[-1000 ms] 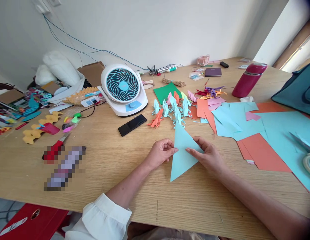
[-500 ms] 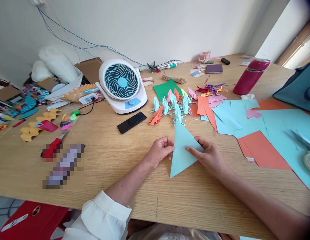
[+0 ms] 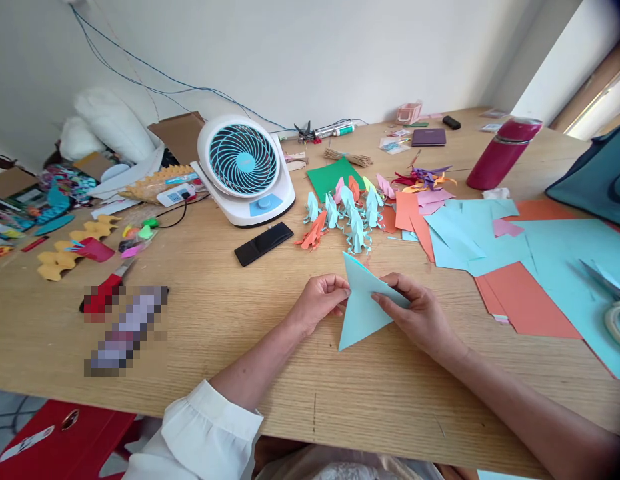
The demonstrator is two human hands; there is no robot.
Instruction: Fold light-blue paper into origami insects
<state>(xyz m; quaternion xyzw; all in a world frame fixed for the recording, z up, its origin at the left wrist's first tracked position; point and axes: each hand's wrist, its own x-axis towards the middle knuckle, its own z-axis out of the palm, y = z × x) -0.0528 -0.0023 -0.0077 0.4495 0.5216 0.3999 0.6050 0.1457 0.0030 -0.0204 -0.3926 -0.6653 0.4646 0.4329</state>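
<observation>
A light-blue sheet of paper (image 3: 366, 303), folded into a triangle, is held between my two hands above the table. My left hand (image 3: 321, 303) pinches its left edge near the middle. On the other side my right hand (image 3: 420, 310) grips the right corner, thumb on top and fingers behind. The two layers part slightly along the upper edge. Just beyond the paper stand several folded paper figures (image 3: 357, 230), mostly light blue. An orange paper figure (image 3: 313, 232) lies at their left.
A white fan (image 3: 245, 170) and a black phone (image 3: 263, 244) are at centre-left. To the right lie light-blue sheets (image 3: 560, 257), orange paper (image 3: 530, 300) and scissors (image 3: 617, 313). A magenta bottle (image 3: 503, 155) stands behind them. A red-handled knife (image 3: 105, 293) lies at left.
The paper triangle has tilted and its top point has dropped toward me, with the layers now slightly apart. Both hands keep their hold, nearly in the same place.
</observation>
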